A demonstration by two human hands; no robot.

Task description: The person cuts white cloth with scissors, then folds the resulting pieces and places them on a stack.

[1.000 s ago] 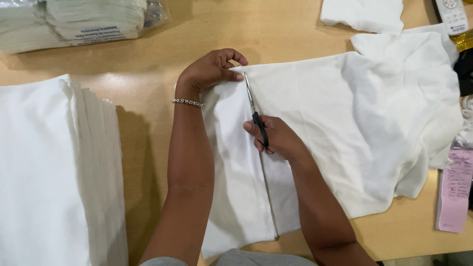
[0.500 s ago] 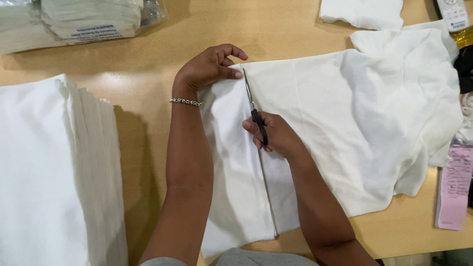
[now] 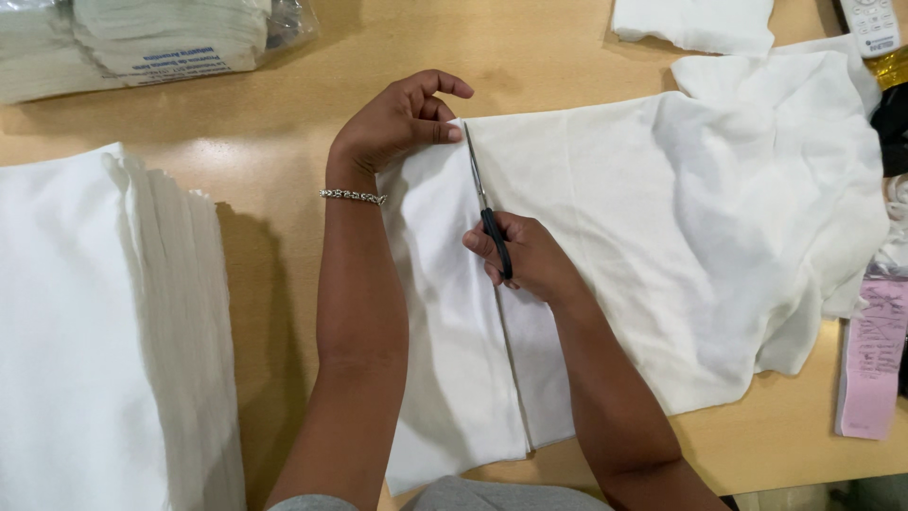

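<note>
— What have your hands got just now?

— My right hand (image 3: 530, 260) is curled shut round the black handles of the scissors (image 3: 484, 203); the blades point away from me, up along the cut line in the white cloth (image 3: 662, 218), with their tips almost at the far edge. My left hand (image 3: 397, 123) lies at that far edge, just left of the blade tips; thumb and fingers are pressed together on the corner of the cut strip (image 3: 445, 322), pinching it flat, while the forefinger arches above; there is a thin silver bracelet (image 3: 353, 196) on that wrist.

— And the cloth itself — where does it lie?

— Spread over the middle of the wooden table (image 3: 274, 265), in front of me; the slit runs from the near edge, between my forearms, up to the scissors; the narrow strip lies left of it, under my left arm, and the wide rumpled part spreads right, its far corner folded over.

— What else is about?

— To my left, well apart from the strip, a tall stack of cut white pieces (image 3: 104, 331), its edges fanned; at the far left corner, bundles of folded cloth in clear plastic (image 3: 142, 43); at the far side to the right, another small white piece (image 3: 695, 24); beside it the corner of a remote control (image 3: 870, 24); at the right edge, near the cloth's hem, a pink slip of paper (image 3: 872, 360) with writing on it.
</note>
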